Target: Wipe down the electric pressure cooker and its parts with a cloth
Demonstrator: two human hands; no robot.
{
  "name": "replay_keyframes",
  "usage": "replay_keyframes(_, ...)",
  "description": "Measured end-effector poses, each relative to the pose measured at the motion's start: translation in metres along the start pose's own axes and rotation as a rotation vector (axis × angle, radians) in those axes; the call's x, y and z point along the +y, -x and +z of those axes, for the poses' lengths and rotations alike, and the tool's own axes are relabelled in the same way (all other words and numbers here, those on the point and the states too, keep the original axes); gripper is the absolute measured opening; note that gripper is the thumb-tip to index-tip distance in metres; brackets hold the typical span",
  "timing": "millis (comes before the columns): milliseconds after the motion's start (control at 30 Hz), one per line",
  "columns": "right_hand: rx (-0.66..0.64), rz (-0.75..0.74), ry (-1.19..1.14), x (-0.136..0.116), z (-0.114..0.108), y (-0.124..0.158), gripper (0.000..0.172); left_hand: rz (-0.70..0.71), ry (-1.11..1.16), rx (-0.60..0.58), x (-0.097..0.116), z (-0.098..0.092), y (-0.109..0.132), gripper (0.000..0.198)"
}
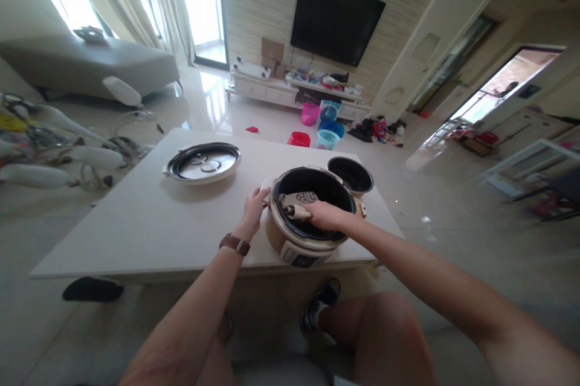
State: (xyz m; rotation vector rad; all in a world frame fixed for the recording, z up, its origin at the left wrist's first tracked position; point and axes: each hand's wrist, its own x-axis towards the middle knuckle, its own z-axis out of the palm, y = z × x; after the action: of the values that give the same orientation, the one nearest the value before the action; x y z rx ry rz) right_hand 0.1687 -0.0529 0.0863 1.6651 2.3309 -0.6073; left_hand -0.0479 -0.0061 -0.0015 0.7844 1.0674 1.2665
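Note:
An electric pressure cooker (276, 235) stands without its lid near the front edge of the white table. My left hand (254, 212) grips the cooker's side handle (268, 188), fingers closed round it. Inside the dark cavity, my right hand (324, 215) is closed on a beige patterned cloth (296, 211), which lies against the inner wall; part of the cloth is bunched by the fingers. Behind the cooker, to the right, sits the dark inner pot (351, 173). The cooker's round lid (206, 170) rests upside down on the left part of the table, its metal inside facing up.
The white table (136, 229) ends just in front of my knees. Beyond it, a red basket (299, 139), a light blue basket (328, 139) and a pink bin (310, 114) stand on the floor. A cluttered TV cabinet (276, 93) lines the wall.

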Motion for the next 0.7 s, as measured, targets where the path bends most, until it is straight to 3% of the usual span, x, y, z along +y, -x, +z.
replay_keyframes(100, -0.17, -0.073, 0.085, -0.002, 0.013, -0.019, 0.076, 0.017, 0.009, -0.051, -0.004, 0.0, 0.0, 0.042)
replay_keyframes(233, -0.177, -0.026, 0.129, 0.005, 0.015, -0.034, 0.096, 0.033, 0.049, -0.047, -0.008, 0.007, 0.0, 0.037)
replay_keyframes(533, -0.194, -0.033, 0.019, 0.018, 0.007, -0.025, 0.089, 0.105, 0.044, 0.19, -0.027, 0.02, -0.014, 0.026)
replay_keyframes(700, -0.295, 0.079, 0.136, 0.006, 0.001, -0.028, 0.096, 0.123, 0.082, 0.211, -0.024, 0.025, -0.011, 0.03)
